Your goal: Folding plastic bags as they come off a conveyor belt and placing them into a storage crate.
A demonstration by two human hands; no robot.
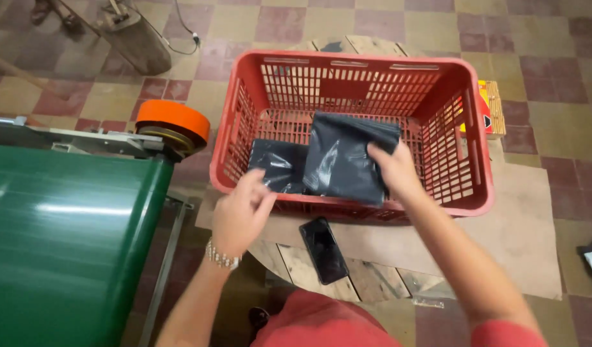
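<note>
A red plastic crate (479, 196) stands on a wooden pallet covered with cardboard. My right hand (393, 168) reaches over the crate's front rim and grips a folded dark grey plastic package (344, 154), holding it inside the crate. A second dark package (280, 167) lies flat on the crate floor to its left. My left hand (239, 212), with a bracelet at the wrist, hovers at the crate's front left rim, fingers apart and holding nothing.
A black phone (323, 249) lies on the cardboard (521, 238) in front of the crate. A green conveyor belt (64, 238) with an orange roller (172, 119) stands at the left. A yellow and red box (492, 109) sits behind the crate's right side. Checkered tile floor surrounds everything.
</note>
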